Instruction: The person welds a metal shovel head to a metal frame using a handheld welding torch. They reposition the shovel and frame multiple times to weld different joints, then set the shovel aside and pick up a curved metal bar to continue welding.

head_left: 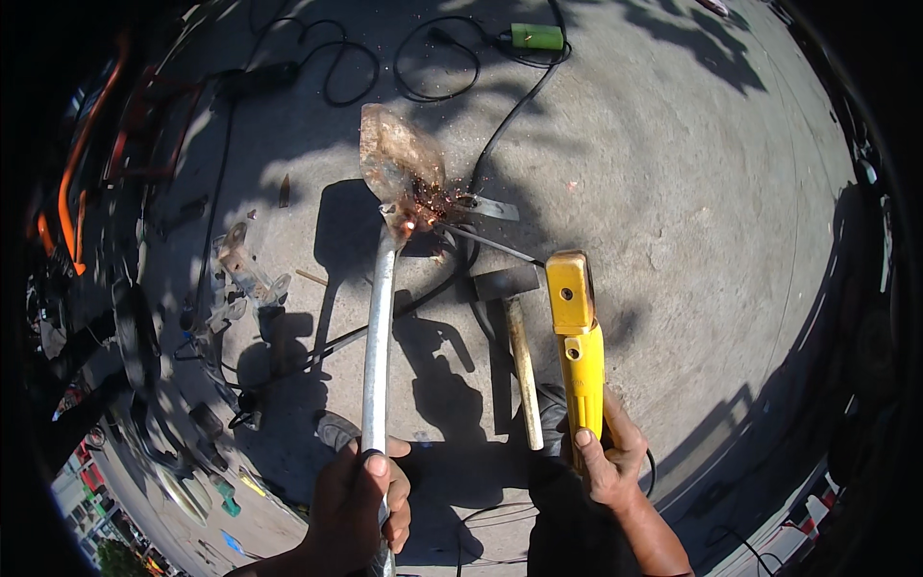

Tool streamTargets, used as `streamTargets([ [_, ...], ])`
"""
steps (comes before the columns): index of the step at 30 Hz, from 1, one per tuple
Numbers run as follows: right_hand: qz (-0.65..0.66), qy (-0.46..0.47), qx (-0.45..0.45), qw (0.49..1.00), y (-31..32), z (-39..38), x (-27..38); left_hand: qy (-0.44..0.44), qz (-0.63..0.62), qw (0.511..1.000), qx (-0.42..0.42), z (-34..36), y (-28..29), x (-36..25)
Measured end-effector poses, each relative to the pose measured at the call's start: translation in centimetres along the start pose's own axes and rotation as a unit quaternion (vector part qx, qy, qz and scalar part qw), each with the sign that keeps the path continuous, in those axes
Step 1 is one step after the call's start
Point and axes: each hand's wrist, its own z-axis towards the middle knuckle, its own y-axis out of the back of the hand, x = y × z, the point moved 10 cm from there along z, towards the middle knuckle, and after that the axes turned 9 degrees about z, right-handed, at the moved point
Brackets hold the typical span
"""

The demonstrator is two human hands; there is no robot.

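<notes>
My left hand (361,500) is closed around the silvery metal pipe handle (378,356) of a shovel, whose rusty blade (404,146) points away from me. In my right hand (615,457) is a yellow electrode holder (575,327), gripped by its lower end. A thin grey welding rod (495,246) runs from the holder toward the joint between blade and pipe. A bright glow and orange sparks (423,207) burst at that joint, partly hiding the rod's tip. Between my hands a hammer (522,370) with a wooden handle stands near my leg.
Black cables (500,135) loop over the concrete floor (692,250), with a green cylindrical tool (536,37) at the far side. Rusty metal parts (245,264) lie to the left, near an orange frame (72,192). A small flat metal strip (495,208) lies beyond the sparks.
</notes>
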Motion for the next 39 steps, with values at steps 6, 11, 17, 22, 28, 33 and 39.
streamTargets([
  [6, 0.042, -0.075, -0.009, 0.996, -0.1, -0.6, -1.5, -0.016, -0.02, 1.0, 0.007, 0.0, 0.3, 0.1],
  [11, 0.047, -0.101, -0.01, 0.994, -0.3, -0.5, -1.6, -0.027, -0.018, 0.999, 0.015, 0.2, 0.2, 0.0],
  [17, 0.049, -0.106, -0.009, 0.993, -0.7, -0.4, -1.7, -0.031, -0.019, 0.999, 0.012, 0.1, 0.2, 0.0],
  [22, 0.056, -0.103, -0.002, 0.993, -1.0, -0.3, -1.7, -0.028, -0.022, 0.999, 0.013, 0.1, 0.2, 0.3],
  [28, 0.038, -0.086, 0.009, 0.995, -1.2, 0.0, -1.6, -0.028, -0.017, 0.999, 0.017, 0.1, 0.1, 0.1],
  [33, 0.048, -0.099, 0.001, 0.994, -1.1, 0.0, -1.5, -0.024, -0.006, 1.0, 0.009, 0.0, 0.0, -0.1],
  [39, 0.045, -0.099, 0.004, 0.994, -1.2, 0.0, -1.4, -0.002, -0.003, 1.0, 0.002, 0.0, 0.2, 0.2],
])
